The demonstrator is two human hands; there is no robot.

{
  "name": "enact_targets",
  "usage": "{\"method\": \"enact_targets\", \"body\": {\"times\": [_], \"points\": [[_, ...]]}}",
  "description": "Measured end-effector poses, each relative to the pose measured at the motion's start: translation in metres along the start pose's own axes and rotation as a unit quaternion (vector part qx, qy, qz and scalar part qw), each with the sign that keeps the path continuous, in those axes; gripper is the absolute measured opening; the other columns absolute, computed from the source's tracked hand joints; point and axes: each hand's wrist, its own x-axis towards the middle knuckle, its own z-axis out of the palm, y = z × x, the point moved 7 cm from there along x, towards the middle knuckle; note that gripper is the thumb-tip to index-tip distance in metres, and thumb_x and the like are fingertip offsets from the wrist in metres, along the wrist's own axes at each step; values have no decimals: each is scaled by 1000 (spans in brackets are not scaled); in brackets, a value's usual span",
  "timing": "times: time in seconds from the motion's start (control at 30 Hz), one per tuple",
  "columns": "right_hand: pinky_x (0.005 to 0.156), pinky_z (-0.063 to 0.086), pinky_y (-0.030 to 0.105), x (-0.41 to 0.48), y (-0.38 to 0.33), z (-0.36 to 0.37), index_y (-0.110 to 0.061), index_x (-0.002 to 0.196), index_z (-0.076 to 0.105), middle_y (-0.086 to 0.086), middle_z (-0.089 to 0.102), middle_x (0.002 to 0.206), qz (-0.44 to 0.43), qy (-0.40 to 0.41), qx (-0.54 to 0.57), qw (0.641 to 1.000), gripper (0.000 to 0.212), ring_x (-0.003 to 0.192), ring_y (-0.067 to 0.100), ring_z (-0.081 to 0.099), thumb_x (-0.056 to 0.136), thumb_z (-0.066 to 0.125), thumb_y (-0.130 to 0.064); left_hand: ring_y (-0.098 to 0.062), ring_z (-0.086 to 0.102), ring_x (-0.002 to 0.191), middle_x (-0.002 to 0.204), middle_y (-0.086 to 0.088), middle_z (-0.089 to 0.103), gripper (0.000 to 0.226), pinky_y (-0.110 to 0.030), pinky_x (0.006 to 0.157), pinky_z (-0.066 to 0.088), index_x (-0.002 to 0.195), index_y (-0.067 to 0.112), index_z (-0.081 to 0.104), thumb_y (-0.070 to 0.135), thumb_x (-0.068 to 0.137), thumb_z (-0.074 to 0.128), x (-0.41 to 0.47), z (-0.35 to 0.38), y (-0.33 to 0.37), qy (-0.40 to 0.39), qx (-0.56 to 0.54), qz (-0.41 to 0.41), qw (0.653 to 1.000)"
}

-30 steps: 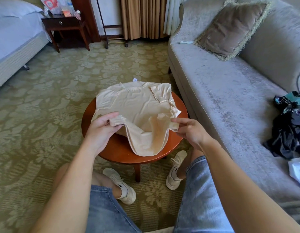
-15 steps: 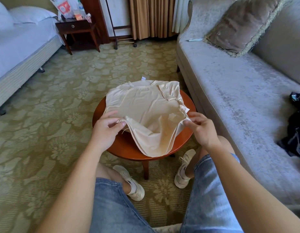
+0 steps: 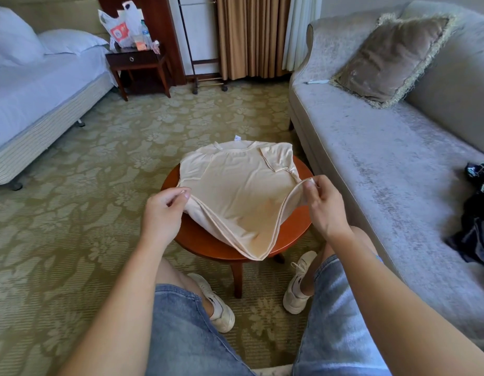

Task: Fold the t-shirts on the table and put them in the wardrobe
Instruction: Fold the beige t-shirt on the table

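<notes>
A cream t-shirt [image 3: 235, 185] lies on a small round wooden table [image 3: 197, 240], collar at the far side, its right sleeve folded in. Its hem sags off the near edge of the table. My left hand [image 3: 162, 210] pinches the hem's left end between thumb and fingers. My right hand [image 3: 325, 204] pinches the hem's right end and holds it a little above the table. No wardrobe is in view.
A grey sofa [image 3: 384, 164] with a brown cushion [image 3: 390, 55] runs along the right, with dark clothes [image 3: 477, 226] heaped on its seat. At the left are a bed [image 3: 31, 99] and a nightstand [image 3: 137, 63] with plastic bags. Patterned carpet surrounds the table; my knees sit below it.
Both hands have moved apart and up along the hem, stretching the shirt's lower edge wider. The camera has tilted up and turned left.
</notes>
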Motion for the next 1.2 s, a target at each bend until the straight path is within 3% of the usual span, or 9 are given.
{"method": "enact_targets", "body": {"times": [0.2, 0.37, 0.53, 0.7, 0.87, 0.97, 1.07, 1.2], "points": [[64, 42, 27, -6, -11, -12, -17, 93, 53, -7, 56, 81, -4, 4, -12, 1000, 20, 77, 13, 54, 103, 43, -31, -13, 64, 99, 101, 6, 68, 21, -24, 86, 47, 110, 8, 73, 15, 96, 59, -13, -24, 13, 73, -7, 29, 997], [76, 45, 34, -16, -13, -25, -19, 102, 55, -13, 55, 86, 7, -2, -34, 999, 20, 87, 17, 55, 103, 42, -34, -15, 64, 100, 101, 6, 67, 22, -25, 85, 47, 111, 6, 72, 10, 96, 56, -29, -40, 14, 104, -14, 30, 994], [79, 38, 31, -20, -16, -41, -12, 109, 58, 0, 57, 98, 20, 2, -50, 999, 24, 94, 21, 53, 103, 42, -29, -18, 64, 103, 107, -1, 70, 23, -28, 89, 47, 111, 5, 72, 10, 95, 56, -42, -50, 15, 123, -4, 17, 992], [78, 34, 29, -1, -4, -57, -6, 111, 59, 6, 56, 98, 67, 62, -46, 995, 27, 95, 25, 53, 103, 41, -25, -20, 63, 108, 115, -6, 70, 26, -24, 90, 43, 116, 5, 70, 14, 97, 54, -33, -57, 7, 207, -18, -46, 977], [72, 34, 32, 47, 5, -56, -5, 101, 58, 10, 57, 90, 97, 139, -42, 985, 25, 86, 27, 51, 101, 41, -23, -21, 62, 112, 119, -11, 68, 29, -21, 93, 43, 118, 1, 68, 16, 97, 56, 24, -50, -8, 252, -82, -104, 959], [70, 30, 30, 87, 13, -40, -2, 102, 58, 10, 54, 88, 108, 159, -36, 981, 26, 84, 24, 48, 101, 40, -21, -26, 65, 107, 113, -11, 70, 30, -33, 97, 50, 117, 2, 69, 19, 95, 59, 72, -38, -26, 256, -100, -131, 952], [73, 32, 29, 127, 31, -16, -2, 105, 56, 11, 54, 91, 142, 155, -28, 977, 28, 87, 26, 49, 102, 39, -23, -31, 68, 101, 108, -12, 72, 32, -46, 91, 55, 114, 4, 71, 25, 92, 61, 120, -22, -45, 256, -104, -147, 950], [81, 38, 36, 181, 49, 11, -4, 104, 56, 23, 61, 102, 143, 148, -51, 977, 28, 98, 35, 56, 101, 38, -26, -31, 69, 99, 105, -11, 73, 32, -47, 90, 55, 113, 6, 71, 26, 90, 62, 178, 2, -71, 247, -102, -174, 948]]}}
